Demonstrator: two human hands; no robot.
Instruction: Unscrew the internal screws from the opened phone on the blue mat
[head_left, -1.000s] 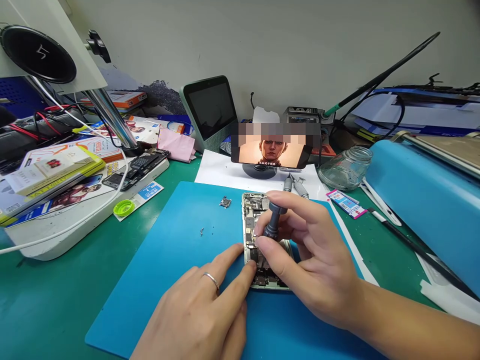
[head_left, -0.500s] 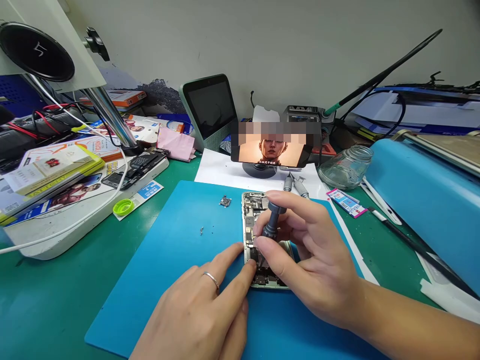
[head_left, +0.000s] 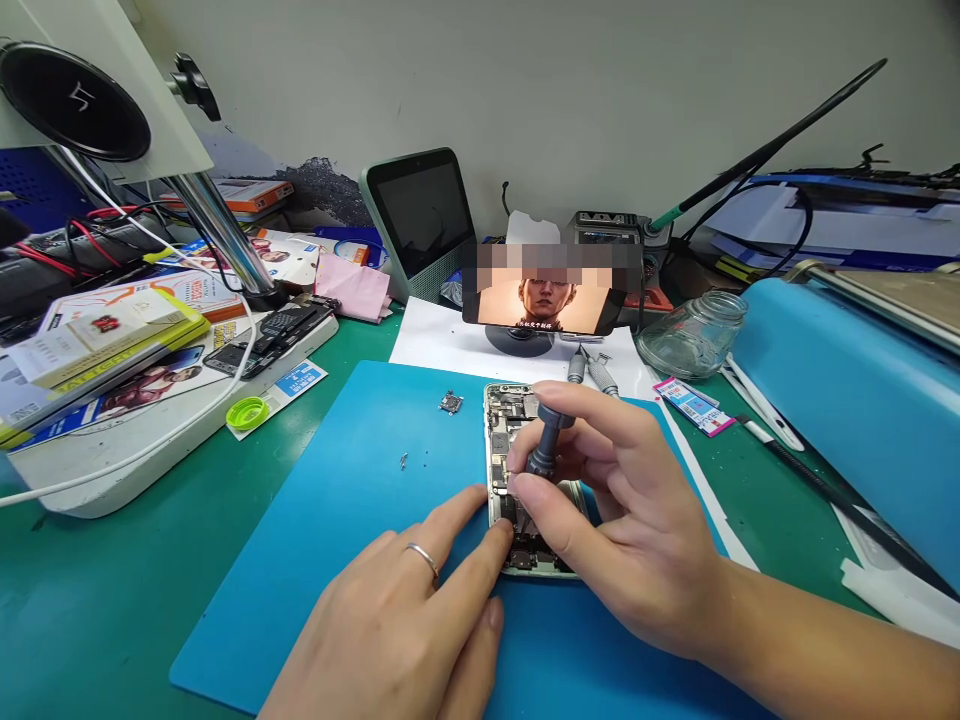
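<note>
An opened phone (head_left: 504,432) with its inner parts bare lies on a blue work mat (head_left: 352,520). My right hand (head_left: 611,520) is closed round a small grey screwdriver (head_left: 545,440) that stands upright with its tip down in the phone's lower half. My left hand (head_left: 409,620), a ring on one finger, lies flat on the mat with its fingers stretched out and the fingertips pressed against the phone's left lower edge. A small loose part (head_left: 450,403) and a tiny screw (head_left: 403,462) lie on the mat to the left of the phone.
A phone on a stand (head_left: 544,300) plays video behind the mat, beside a small screen device (head_left: 421,222) and a glass jar (head_left: 694,338). Boxes, cables and a green cap (head_left: 248,412) crowd the left. A blue roll (head_left: 847,400) and a black rod (head_left: 840,505) lie right.
Almost nothing has moved. Both hands stay at the phone; the view has shifted very slightly.
</note>
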